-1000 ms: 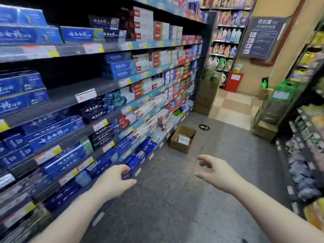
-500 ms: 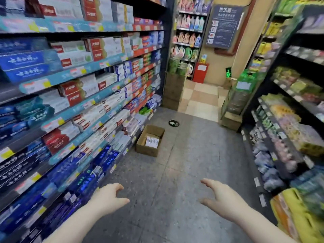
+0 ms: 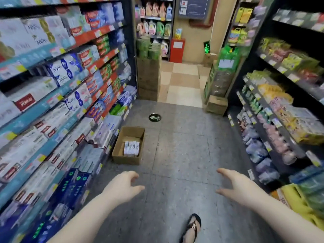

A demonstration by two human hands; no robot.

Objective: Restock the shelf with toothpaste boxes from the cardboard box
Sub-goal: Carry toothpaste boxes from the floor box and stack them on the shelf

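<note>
An open cardboard box (image 3: 117, 151) stands on the grey floor against the foot of the left shelving. Inside it lie several white toothpaste boxes (image 3: 131, 148) side by side. The toothpaste shelf (image 3: 57, 106) runs along the left, packed with white, red and blue cartons. My left hand (image 3: 122, 186) and my right hand (image 3: 235, 186) are held out in front of me above the floor, short of the cardboard box. Both have loosely spread fingers and hold nothing.
Shelves of packaged goods (image 3: 280, 106) line the right side of the aisle. Stacked crates (image 3: 148, 76) and a small carton (image 3: 216, 104) flank the aisle's far end. A round arrow sticker (image 3: 155, 118) marks the floor. My sandalled foot (image 3: 192, 227) is below.
I have walked down the aisle; the cardboard box is much nearer and lower in view. Both hands stay out in front, holding nothing.
</note>
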